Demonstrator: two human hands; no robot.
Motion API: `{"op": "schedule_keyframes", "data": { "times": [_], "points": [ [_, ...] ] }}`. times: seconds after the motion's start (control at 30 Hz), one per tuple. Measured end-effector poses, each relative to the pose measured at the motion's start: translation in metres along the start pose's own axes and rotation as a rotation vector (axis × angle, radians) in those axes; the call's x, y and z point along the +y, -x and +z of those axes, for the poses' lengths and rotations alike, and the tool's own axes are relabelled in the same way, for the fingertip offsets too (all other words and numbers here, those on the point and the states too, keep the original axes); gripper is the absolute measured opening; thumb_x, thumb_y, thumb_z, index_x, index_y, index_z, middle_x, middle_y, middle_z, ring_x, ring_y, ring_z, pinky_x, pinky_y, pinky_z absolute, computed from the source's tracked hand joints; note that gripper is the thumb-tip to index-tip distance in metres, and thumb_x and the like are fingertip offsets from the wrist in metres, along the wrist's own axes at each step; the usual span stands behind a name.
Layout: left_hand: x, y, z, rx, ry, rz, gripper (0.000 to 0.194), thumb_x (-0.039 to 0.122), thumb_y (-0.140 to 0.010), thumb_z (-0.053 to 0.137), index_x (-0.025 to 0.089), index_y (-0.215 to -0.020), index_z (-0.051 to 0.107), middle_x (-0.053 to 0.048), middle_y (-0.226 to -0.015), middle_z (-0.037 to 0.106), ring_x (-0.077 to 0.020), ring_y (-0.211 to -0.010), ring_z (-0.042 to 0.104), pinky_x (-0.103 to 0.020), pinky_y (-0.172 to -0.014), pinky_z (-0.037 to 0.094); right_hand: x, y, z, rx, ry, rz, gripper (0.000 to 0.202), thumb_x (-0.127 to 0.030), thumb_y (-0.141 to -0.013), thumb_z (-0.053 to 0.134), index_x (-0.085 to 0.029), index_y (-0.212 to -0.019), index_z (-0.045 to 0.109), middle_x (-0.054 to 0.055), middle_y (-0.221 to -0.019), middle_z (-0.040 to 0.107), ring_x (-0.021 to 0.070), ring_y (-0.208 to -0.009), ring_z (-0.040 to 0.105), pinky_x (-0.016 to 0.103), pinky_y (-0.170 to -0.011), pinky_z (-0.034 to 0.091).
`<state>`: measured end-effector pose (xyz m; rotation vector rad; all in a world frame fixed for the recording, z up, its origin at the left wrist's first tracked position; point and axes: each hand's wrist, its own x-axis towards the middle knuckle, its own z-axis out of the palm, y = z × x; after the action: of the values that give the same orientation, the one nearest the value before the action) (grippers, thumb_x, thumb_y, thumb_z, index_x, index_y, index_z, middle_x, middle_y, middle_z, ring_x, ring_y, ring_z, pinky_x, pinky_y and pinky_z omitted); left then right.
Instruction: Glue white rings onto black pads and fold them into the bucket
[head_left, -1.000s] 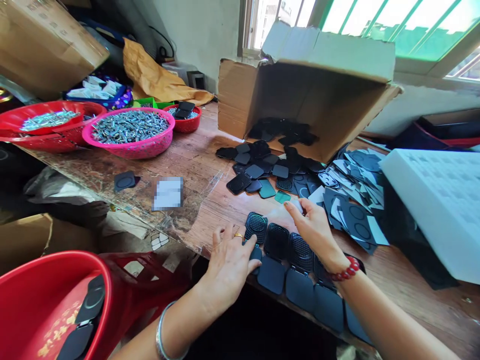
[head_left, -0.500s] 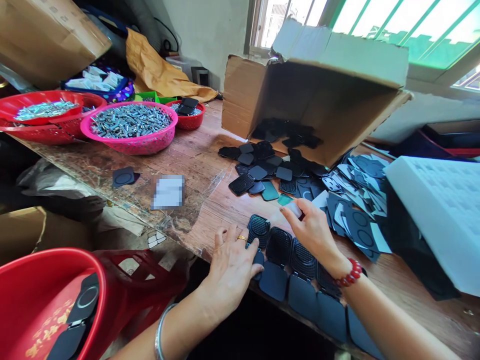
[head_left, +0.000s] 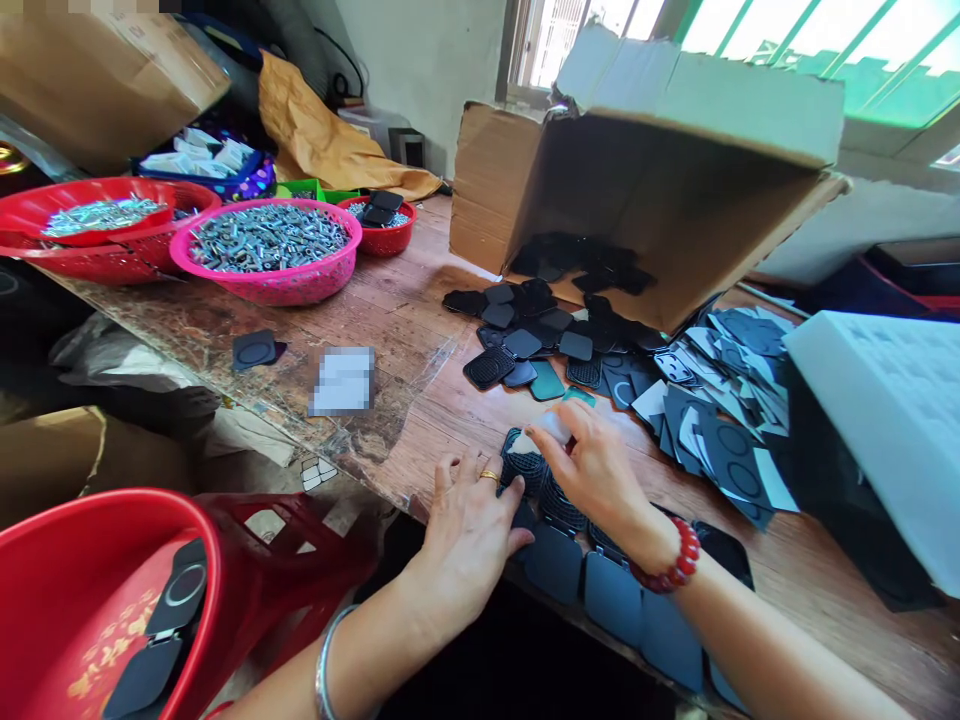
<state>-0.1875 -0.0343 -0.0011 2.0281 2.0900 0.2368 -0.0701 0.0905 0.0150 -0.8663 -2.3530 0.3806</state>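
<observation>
In the head view my right hand (head_left: 600, 465) is closed around a small white squeeze bottle (head_left: 553, 430). Its pale nozzle points down at the ridged half of the leftmost black hinged case (head_left: 529, 468). My left hand (head_left: 469, 530) lies at the left side of that case, fingers spread, with thumb and forefinger touching its smooth lower flap. More black hinged cases (head_left: 615, 585) lie unfolded in a row along the table's front edge, their ridged halves away from me. My right hand and wrist hide part of this row.
A tipped cardboard box (head_left: 487, 190) spills black cases (head_left: 517, 345) onto the table. Dark sheets with ring cut-outs (head_left: 727, 450) and a white foam block (head_left: 885, 420) are at the right. Pink (head_left: 262, 285) and red baskets (head_left: 97, 262) hold metal parts. A red stool (head_left: 210, 560) stands lower left.
My right hand has moved left and slightly toward me, bringing the bottle's nozzle over the leftmost case. My left hand has stayed at that case.
</observation>
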Motion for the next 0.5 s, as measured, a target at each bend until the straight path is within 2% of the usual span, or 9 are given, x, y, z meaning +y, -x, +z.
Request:
{"op": "schedule_keyframes", "data": {
  "times": [0.17,0.33,0.5],
  "points": [
    [0.001,-0.001,-0.002,0.011,-0.014,0.0,0.052,0.05,-0.081,0.072,0.027,-0.127,0.062,-0.012,-0.135,0.058,-0.0361,-0.127,0.046,-0.057,-0.101,0.034,0.011,-0.015,0.001,0.006,0.053,0.025,0.026,-0.029,-0.087,0.055,-0.024,-0.067,0.038,0.0,-0.067,0.046,0.0171,-0.063,0.043,0.03,-0.063,0.034],
    [0.0,-0.002,-0.001,0.031,-0.021,0.017,0.051,0.049,-0.08,0.073,0.027,-0.125,0.063,-0.012,-0.133,0.059,-0.0356,-0.125,0.047,-0.055,-0.099,0.035,0.019,-0.012,-0.009,-0.003,0.036,0.106,0.028,-0.033,-0.086,0.054,-0.025,-0.064,0.038,0.002,-0.068,0.049,0.018,-0.065,0.044,0.031,-0.065,0.035],
    [-0.001,-0.001,-0.001,0.034,-0.025,0.016,0.049,0.047,-0.08,0.074,0.027,-0.124,0.064,-0.012,-0.133,0.06,-0.036,-0.125,0.047,-0.055,-0.099,0.034,0.027,-0.002,-0.017,0.076,-0.192,0.36,0.032,-0.04,-0.075,0.065,-0.023,-0.058,0.044,0.001,-0.066,0.05,0.017,-0.065,0.042,0.031,-0.063,0.034]
  ]
}}
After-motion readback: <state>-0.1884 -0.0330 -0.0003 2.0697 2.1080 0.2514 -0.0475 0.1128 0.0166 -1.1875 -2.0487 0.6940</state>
